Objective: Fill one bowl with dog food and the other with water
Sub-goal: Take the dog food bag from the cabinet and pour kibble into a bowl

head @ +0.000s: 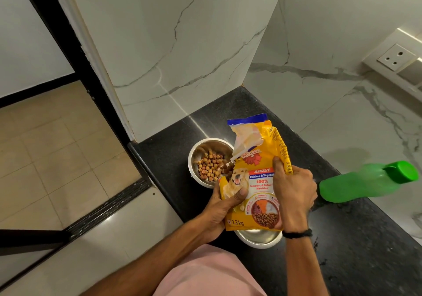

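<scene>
A yellow dog food bag with a torn top is held over the black counter. My left hand grips its lower left edge and my right hand grips its right side. Kibble spills from a tear in the bag's left side into the far steel bowl, which holds a heap of brown kibble. A second steel bowl sits nearer me, mostly hidden under the bag, so its contents cannot be seen. A green water bottle with its cap on stands to the right.
The black granite counter runs from the marble corner toward me, with its edge on the left. Marble walls rise behind and to the right. A wall socket panel is at the upper right. Tiled floor lies at the left.
</scene>
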